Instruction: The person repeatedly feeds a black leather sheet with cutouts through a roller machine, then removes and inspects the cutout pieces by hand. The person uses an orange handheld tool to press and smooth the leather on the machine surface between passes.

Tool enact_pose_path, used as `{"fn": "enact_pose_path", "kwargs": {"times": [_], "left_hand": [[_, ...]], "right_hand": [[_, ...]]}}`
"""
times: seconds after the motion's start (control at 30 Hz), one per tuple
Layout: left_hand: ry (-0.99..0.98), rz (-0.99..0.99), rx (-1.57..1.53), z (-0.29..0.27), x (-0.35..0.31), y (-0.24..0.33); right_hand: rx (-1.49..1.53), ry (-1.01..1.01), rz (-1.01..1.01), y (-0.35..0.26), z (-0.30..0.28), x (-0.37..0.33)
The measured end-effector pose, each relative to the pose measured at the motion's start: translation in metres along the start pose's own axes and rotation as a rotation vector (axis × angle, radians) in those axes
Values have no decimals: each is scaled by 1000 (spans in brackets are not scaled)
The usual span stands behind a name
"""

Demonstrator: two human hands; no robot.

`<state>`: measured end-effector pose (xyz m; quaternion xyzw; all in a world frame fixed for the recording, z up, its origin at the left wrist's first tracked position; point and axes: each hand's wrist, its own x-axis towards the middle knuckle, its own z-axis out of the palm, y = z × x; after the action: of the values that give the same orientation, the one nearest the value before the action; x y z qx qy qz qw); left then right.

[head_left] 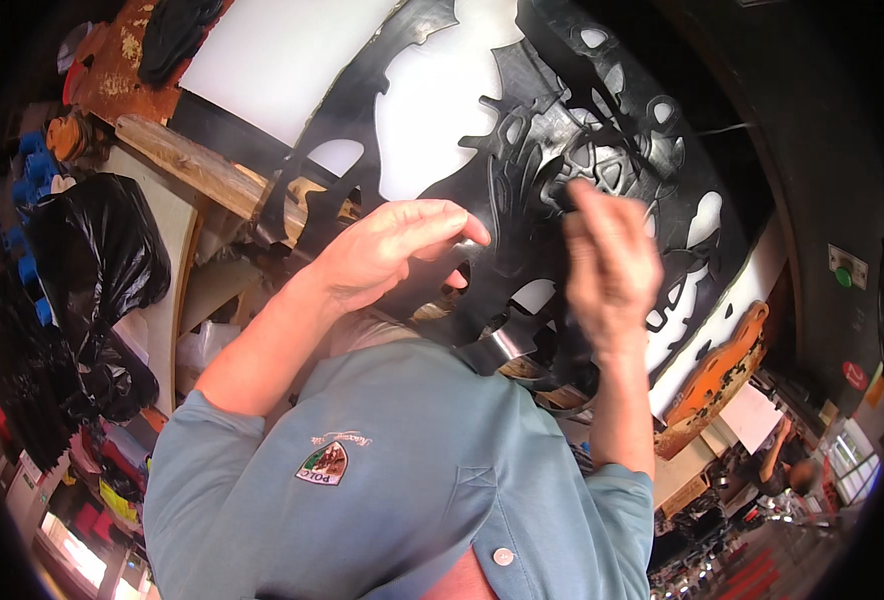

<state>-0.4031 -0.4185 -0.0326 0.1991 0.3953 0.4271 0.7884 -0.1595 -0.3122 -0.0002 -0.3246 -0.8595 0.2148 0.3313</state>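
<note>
A black sheet (492, 275), thin and leather-like with many cut-out holes, lies bunched and draped over a white work surface (432, 110). At the near part of it is my left hand (387, 250), fingers bent together and a band of the sheet between fingertips and thumb. My right hand (612, 260) is raised over the sheet to the right, smeared by motion. Its fingers look curled, and whatever they may hold cannot be made out. Beyond it lies a heap of loose black cut strips and looped scraps (602, 165).
A wooden bar (192, 165) runs along the table's left side. Black plastic bags (102, 260) hang at the left. On the right lies a worn orange board (717, 375), beside a dark machine panel with a green button (843, 276). Another person (787, 470) is far off at the lower right.
</note>
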Motion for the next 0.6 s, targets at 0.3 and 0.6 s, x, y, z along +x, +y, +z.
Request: {"fn": "enact_pose_path", "kwargs": {"times": [0.3,0.6], "left_hand": [[-90,46,-104,12,12,4],[428,296,667,42,-21,27]], "right_hand": [[31,-262,102,-4,20,-29],[836,65,787,6,-8,-24]]}}
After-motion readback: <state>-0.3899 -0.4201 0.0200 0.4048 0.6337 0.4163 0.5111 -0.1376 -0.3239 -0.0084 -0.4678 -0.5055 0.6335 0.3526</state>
